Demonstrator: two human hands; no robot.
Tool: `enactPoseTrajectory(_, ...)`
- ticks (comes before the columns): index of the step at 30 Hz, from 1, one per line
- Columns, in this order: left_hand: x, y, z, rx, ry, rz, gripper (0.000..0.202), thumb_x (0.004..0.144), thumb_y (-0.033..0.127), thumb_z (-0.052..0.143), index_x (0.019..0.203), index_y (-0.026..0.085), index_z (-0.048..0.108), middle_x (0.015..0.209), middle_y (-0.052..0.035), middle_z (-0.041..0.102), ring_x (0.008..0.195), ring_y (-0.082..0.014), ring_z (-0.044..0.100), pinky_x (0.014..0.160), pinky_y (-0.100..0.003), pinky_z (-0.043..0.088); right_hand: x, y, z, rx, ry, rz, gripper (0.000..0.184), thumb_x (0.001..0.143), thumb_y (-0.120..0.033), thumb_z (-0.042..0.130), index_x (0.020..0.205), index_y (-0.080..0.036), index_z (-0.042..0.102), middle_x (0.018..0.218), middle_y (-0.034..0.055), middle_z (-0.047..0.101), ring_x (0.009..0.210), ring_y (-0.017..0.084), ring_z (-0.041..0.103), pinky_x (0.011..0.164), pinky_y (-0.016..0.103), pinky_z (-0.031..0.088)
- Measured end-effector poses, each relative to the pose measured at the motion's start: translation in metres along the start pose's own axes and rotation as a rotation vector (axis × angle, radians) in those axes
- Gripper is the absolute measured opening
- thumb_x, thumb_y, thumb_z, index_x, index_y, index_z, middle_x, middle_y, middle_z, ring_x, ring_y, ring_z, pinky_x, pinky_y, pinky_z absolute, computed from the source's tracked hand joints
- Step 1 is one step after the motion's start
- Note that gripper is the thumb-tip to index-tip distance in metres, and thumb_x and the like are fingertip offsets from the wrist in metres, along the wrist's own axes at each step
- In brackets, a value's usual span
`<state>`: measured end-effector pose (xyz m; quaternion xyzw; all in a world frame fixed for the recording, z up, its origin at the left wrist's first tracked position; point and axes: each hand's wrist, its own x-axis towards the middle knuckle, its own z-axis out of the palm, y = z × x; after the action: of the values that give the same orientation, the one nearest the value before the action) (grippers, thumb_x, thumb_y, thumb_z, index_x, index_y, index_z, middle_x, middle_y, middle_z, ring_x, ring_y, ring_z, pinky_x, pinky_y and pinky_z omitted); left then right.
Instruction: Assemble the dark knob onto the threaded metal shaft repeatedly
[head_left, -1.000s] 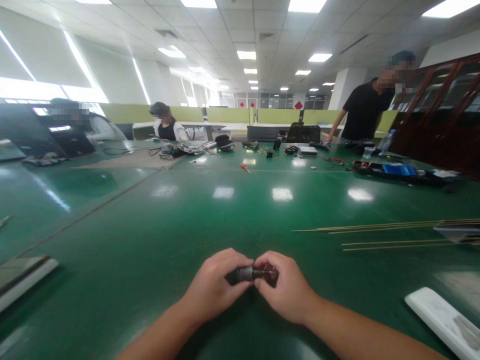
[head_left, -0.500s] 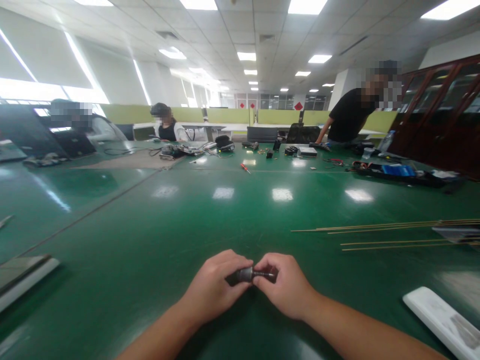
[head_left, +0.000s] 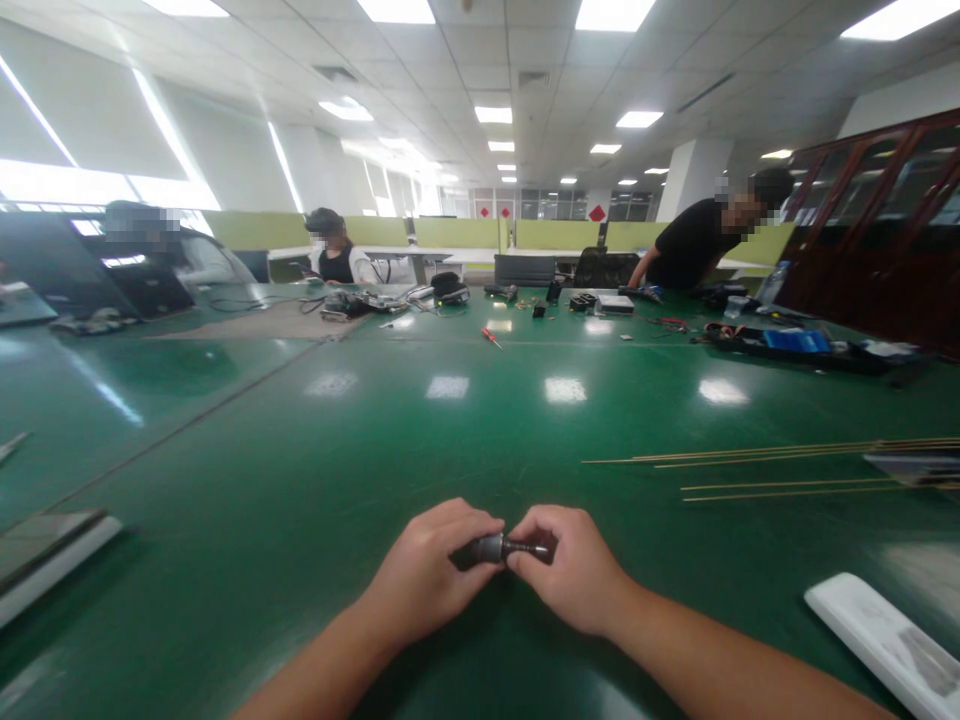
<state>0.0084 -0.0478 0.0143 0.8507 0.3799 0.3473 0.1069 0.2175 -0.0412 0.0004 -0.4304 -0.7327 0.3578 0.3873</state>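
Near the front of the green table [head_left: 360, 450], my two hands meet over a small dark cylindrical piece [head_left: 489, 548] with a grey metal collar. My left hand [head_left: 431, 565] is closed around its body, thumb and fingers pinching the collar. Out of the collar, pointing right, comes a thin dark shaft [head_left: 529, 548] with a shiny tip. The thumb and fingers of my right hand [head_left: 574, 570] are closed about this shaft, close to the collar. The piece lies level. Its left end is hidden inside my left hand, and its exact kind is too small to tell.
Thin brass-coloured rods [head_left: 750, 455] and a white oblong case [head_left: 885, 640] lie at right. A flat white-edged object [head_left: 60, 560] is at left. Farther off are a red screwdriver [head_left: 491, 338], electronic parts and a black tray [head_left: 795, 345]. Several people are around the far side.
The person at the far right has bent lower over the table. My hands and the piece between them look almost the same.
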Motion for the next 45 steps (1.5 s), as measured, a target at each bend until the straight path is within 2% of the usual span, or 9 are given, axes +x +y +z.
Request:
enactPoseTrajectory(39, 0.0038, 0.0009, -0.006, 0.017, 0.051, 0.08, 0.023, 0.083, 0.015, 0.071, 0.105, 0.021, 0.073, 0.092, -0.0062, 0.076, 0.082, -0.0189, 0.07, 0.074, -0.03, 0.058, -0.0008, -0.0021, -0.0021, -0.013, 0.016, -0.015, 0.009, 0.076, -0.017, 0.073, 0.074, -0.019, 0.065, 0.068, -0.003, 0.063, 0.062, 0.013, 0.056, 0.058, 0.023, 0.038)
enactPoseTrajectory(45, 0.004, 0.0014, -0.0087, 0.038, 0.075, 0.079, 0.024, 0.083, 0.016, 0.071, 0.106, 0.021, 0.073, 0.094, -0.0062, 0.076, 0.084, -0.0189, 0.07, 0.075, -0.03, 0.058, -0.0011, -0.0032, -0.0022, -0.009, 0.036, -0.019, 0.005, 0.078, -0.019, 0.073, 0.078, -0.019, 0.068, 0.07, -0.0017, 0.065, 0.063, 0.014, 0.056, 0.059, 0.024, 0.039)
